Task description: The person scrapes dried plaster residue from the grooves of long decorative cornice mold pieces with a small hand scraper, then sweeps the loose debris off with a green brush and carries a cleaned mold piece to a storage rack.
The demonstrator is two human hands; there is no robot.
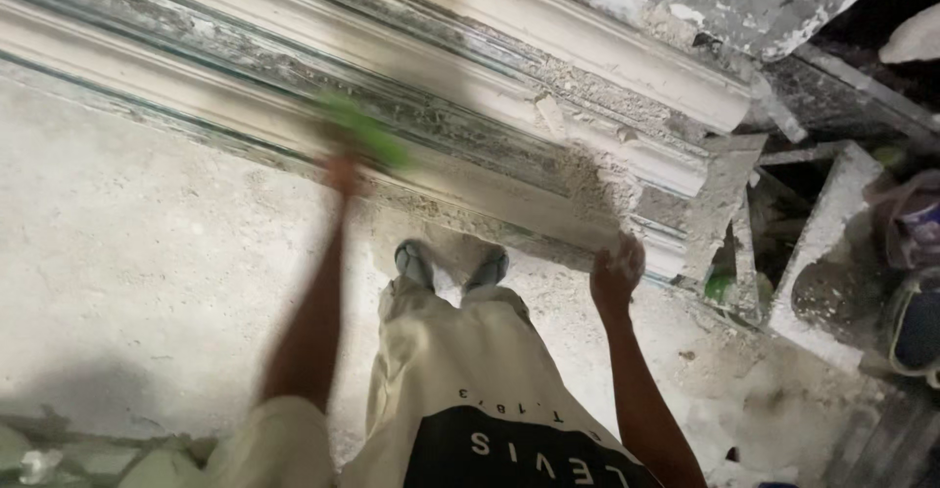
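Two hands were at the long white moulding (548, 28): our left hand (345, 167) gripped a blurred green tool (367, 131) against its profile; our right hand (615, 271) rested at the crumbling end, grip unclear. Pressing hard there risked breaking off more plaster.

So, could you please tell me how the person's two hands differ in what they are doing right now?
The left hand grips a blurred green thing against the long white plaster moulding; the right hand holds nothing that shows. The left hand reaches further along the moulding's length, while the right hand rests at its crumbled broken end. The left hand is motion-blurred, the right sharper. Both are bare and stretched out towards the moulding.
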